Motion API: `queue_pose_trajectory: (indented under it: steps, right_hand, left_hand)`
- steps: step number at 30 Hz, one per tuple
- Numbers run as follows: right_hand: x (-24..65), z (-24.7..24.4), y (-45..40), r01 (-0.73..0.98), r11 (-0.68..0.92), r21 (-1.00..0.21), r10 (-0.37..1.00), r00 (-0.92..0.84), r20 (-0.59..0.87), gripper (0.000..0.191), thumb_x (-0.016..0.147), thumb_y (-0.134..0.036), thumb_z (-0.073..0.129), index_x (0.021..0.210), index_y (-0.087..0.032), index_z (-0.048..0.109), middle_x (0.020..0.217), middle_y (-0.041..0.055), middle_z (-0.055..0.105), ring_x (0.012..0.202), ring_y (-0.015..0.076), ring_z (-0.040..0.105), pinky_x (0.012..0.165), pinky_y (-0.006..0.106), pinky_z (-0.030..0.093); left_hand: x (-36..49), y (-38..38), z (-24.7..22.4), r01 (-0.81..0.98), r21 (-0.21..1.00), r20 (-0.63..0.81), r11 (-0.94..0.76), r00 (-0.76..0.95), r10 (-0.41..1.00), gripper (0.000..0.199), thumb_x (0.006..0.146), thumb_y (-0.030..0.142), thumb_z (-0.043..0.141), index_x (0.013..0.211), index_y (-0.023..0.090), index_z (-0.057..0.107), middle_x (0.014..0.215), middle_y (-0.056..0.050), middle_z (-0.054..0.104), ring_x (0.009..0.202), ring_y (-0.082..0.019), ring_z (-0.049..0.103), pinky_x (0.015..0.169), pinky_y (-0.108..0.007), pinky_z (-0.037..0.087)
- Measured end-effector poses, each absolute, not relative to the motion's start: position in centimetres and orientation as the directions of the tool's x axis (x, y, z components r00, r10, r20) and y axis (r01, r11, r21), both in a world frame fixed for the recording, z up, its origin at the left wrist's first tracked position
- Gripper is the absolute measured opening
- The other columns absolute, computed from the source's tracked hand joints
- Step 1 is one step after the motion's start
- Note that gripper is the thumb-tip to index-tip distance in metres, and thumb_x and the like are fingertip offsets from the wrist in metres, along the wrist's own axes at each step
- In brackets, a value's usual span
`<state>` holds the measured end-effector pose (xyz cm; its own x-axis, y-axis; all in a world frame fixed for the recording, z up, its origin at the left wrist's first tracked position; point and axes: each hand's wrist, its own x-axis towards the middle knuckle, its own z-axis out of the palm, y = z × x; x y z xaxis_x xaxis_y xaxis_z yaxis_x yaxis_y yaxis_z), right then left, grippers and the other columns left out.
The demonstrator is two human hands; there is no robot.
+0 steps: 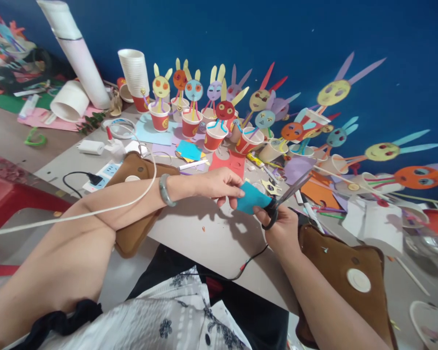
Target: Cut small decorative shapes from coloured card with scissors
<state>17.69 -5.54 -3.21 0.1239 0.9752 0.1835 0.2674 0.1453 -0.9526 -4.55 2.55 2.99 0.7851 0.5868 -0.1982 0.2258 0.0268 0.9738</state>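
Note:
Between my hands is a small piece of blue paper (253, 198), held above the table. My left hand (222, 185) pinches its left edge between thumb and fingers. In my right hand (282, 226) is a pair of scissors (290, 190) with dark handles; the blades point up and to the right, away from the paper. My right thumb also touches the paper's lower right corner. Just beyond lie a red paper sheet with cut-outs (233, 164) and a stack of blue and yellow paper pieces (190, 150).
Paper cups with rabbit-faced figures (215, 136) line the blue wall. A power strip (107, 176) and a white cable (154, 167) are at left. Brown cushions (345, 262) lie at both sides. Stacked white cups (134, 73) and a white tube (80, 63) stand at back left.

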Motion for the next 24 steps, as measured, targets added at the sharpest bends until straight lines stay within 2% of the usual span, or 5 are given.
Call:
queue_pose_trajectory:
  steps: [7,13,17,21,24]
  right_hand:
    - [16.9,-2.3,-5.8,0.343,0.185,-0.921,0.952,0.17,0.254,0.016,0.07,-0.029,0.082,0.072,-0.02,0.068,0.064,-0.0031,0.059,0.059,0.0124,0.048,0.059,0.029,0.044]
    - [17.0,-1.9,-5.9,0.364,0.176,-0.915,0.939,0.217,0.267,0.016,0.074,-0.027,0.077,0.067,-0.02,0.064,0.064,-0.0026,0.06,0.056,0.0115,0.048,0.06,0.03,0.046]
    - [17.1,-2.2,-5.8,0.326,0.206,-0.923,0.924,0.247,0.293,0.016,0.077,-0.028,0.077,0.068,-0.02,0.066,0.07,-0.0008,0.064,0.06,0.0124,0.054,0.064,0.03,0.049]
    - [17.6,-3.3,-5.1,0.189,0.276,-0.942,0.909,0.266,0.32,0.019,0.078,-0.037,0.079,0.076,-0.021,0.069,0.076,0.0005,0.067,0.062,0.0143,0.06,0.063,0.032,0.051]
    - [17.6,-3.6,-4.8,0.124,0.246,-0.961,0.921,0.28,0.272,0.024,0.083,-0.044,0.073,0.08,-0.021,0.068,0.066,-0.0004,0.064,0.06,0.016,0.061,0.062,0.033,0.051]
  left_hand:
    - [-4.3,2.9,2.3,0.182,0.978,-0.207,0.103,0.767,0.608,0.014,0.092,0.023,0.06,0.088,0.01,0.065,0.09,-0.009,0.076,0.057,-0.008,0.068,0.05,-0.016,0.046]
    - [-4.4,2.9,2.9,0.107,0.988,-0.152,0.108,0.717,0.68,0.012,0.09,0.018,0.062,0.086,0.008,0.067,0.079,-0.006,0.073,0.066,-0.008,0.069,0.063,-0.019,0.053]
    - [-4.3,3.1,2.4,0.003,0.999,-0.033,0.044,0.703,0.71,0.012,0.081,0.017,0.073,0.089,0.008,0.071,0.079,-0.005,0.073,0.072,-0.01,0.069,0.073,-0.024,0.056]
    - [-4.2,2.8,2.2,-0.115,0.989,0.148,-0.094,0.689,0.709,0.033,0.066,0.024,0.086,0.092,0.009,0.074,0.089,-0.006,0.075,0.08,-0.012,0.068,0.077,-0.026,0.054]
    - [-4.3,2.3,2.4,-0.044,0.977,0.182,-0.208,0.676,0.714,0.033,0.076,0.04,0.079,0.091,0.01,0.076,0.083,-0.006,0.074,0.076,-0.012,0.066,0.071,-0.025,0.052]
